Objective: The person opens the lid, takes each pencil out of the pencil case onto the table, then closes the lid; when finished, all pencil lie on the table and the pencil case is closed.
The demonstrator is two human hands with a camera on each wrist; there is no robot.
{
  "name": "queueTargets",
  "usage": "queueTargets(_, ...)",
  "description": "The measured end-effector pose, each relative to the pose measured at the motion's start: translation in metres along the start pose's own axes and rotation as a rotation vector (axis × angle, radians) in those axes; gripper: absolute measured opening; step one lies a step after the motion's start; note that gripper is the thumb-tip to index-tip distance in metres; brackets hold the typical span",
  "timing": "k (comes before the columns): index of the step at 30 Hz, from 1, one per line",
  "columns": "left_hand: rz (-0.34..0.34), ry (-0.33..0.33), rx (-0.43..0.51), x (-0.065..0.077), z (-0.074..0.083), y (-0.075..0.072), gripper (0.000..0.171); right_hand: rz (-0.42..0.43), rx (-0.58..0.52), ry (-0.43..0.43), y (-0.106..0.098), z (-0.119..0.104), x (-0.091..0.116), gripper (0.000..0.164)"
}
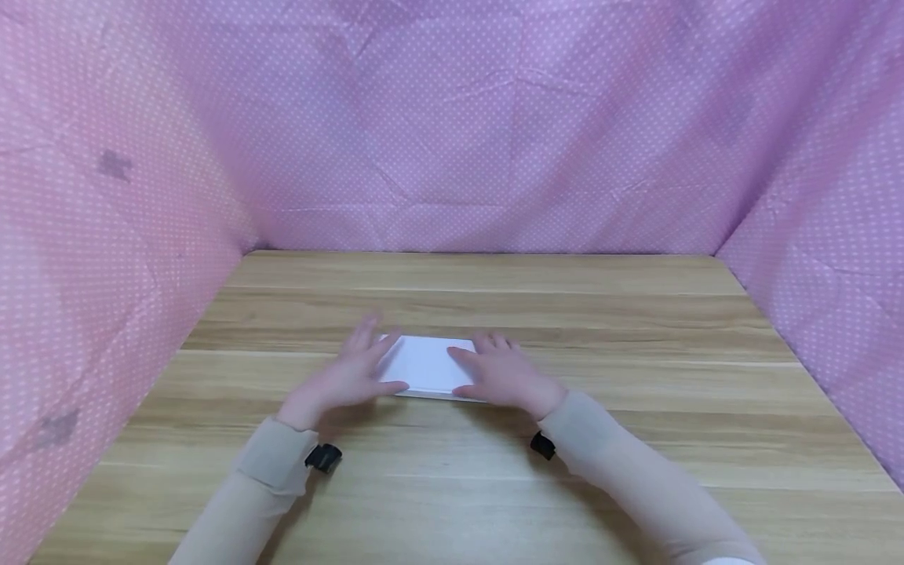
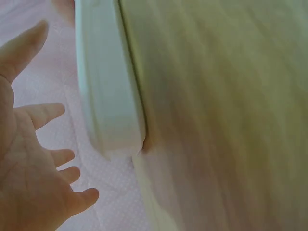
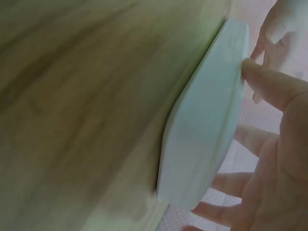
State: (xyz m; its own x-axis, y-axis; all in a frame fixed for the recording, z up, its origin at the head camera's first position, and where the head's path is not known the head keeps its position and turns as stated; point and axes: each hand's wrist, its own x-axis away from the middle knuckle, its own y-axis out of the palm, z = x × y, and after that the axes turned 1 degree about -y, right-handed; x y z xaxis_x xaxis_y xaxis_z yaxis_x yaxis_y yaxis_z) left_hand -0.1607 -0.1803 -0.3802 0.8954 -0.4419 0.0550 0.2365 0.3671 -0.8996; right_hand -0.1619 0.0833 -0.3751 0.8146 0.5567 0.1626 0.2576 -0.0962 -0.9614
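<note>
A flat white box (image 1: 427, 365) with a smooth, plain top lies on the wooden table between the two hands. At its left end is my left hand (image 1: 346, 375), fingers spread and extended; in the left wrist view a gap shows between these fingers (image 2: 45, 114) and the box's side (image 2: 108, 82). My right hand (image 1: 510, 375) lies over the right end. In the right wrist view its thumb touches the box's upper edge, while the other fingers (image 3: 233, 184) reach out loosely along the far side of the box (image 3: 199, 125).
The wooden table (image 1: 452, 486) spreads out around the box on all sides. Pink cloth (image 1: 452, 125) with white dots hangs behind the table and along its left and right edges. Both wrists wear bands with small black devices (image 1: 323, 457).
</note>
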Motion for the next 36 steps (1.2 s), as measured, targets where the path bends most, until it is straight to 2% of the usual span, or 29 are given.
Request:
queueTargets(5, -0.031, 0.083, -0.034, -0.007, 0.0, 0.008, 0.086, 0.014, -0.029, -0.011, -0.002, -0.004, -0.002, 0.074)
queueTargets(10, -0.028, 0.129, -0.094, -0.016, 0.003, 0.012, 0.084, 0.056, -0.017, -0.023, -0.002, -0.006, -0.005, 0.076)
queueTargets(17, 0.002, 0.114, -0.13, -0.02, 0.013, 0.012, 0.079, 0.078, 0.026, -0.064, 0.0, -0.004, -0.007, 0.075)
queueTargets(23, 0.026, 0.141, -0.164, -0.02, 0.014, 0.01, 0.076, 0.078, 0.042, -0.097, 0.001, -0.004, -0.009, 0.074)
queueTargets(31, 0.011, 0.143, -0.157, -0.02, 0.013, 0.007, 0.074, 0.067, 0.069, -0.112, 0.001, -0.006, -0.01, 0.074)
queueTargets(36, 0.019, 0.145, -0.164, -0.021, 0.014, 0.007, 0.073, 0.086, 0.063, -0.157, 0.0, -0.003, -0.009, 0.07)
